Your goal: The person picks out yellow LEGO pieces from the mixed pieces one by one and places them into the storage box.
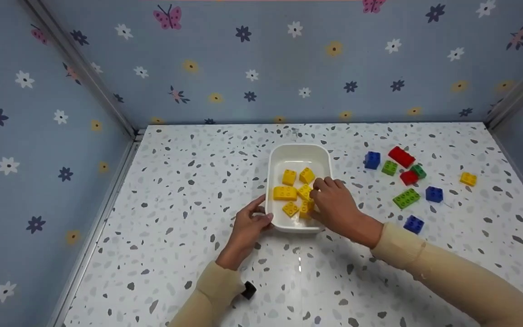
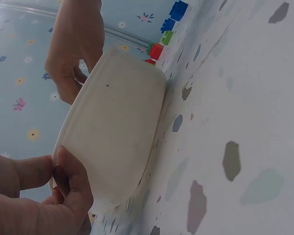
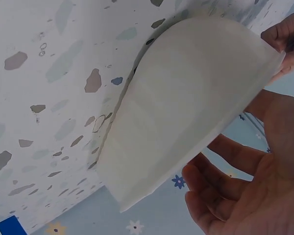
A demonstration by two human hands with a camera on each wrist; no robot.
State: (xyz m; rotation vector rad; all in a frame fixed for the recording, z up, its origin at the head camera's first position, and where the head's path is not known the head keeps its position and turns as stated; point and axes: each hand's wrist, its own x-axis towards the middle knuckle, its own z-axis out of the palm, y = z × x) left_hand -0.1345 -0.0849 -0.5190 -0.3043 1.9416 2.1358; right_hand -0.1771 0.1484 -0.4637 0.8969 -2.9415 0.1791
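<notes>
A white plastic tub (image 1: 300, 150) stands on the speckled table with several yellow toy bricks (image 1: 285, 193) inside. My left hand (image 1: 248, 225) grips the tub's near left rim, thumb on one side and fingers on the other; the left wrist view shows this hand (image 2: 63, 191) at the rim too. Over the tub's right rim reaches my right hand (image 1: 336, 204), its fingers bent down beside the yellow bricks at the right side. In the right wrist view, the tub's wall (image 3: 186, 107) hides the tips of the right hand (image 3: 245, 171), so whether a brick is pinched does not show.
Right of the tub lie loose bricks: blue (image 1: 372, 160), red (image 1: 401, 156), light green (image 1: 406, 199), dark green (image 1: 418, 171) and one yellow brick (image 1: 468, 179) farthest right. A small black object (image 1: 249, 290) shows beside the left sleeve. Flower-patterned walls (image 1: 279, 68) border the table.
</notes>
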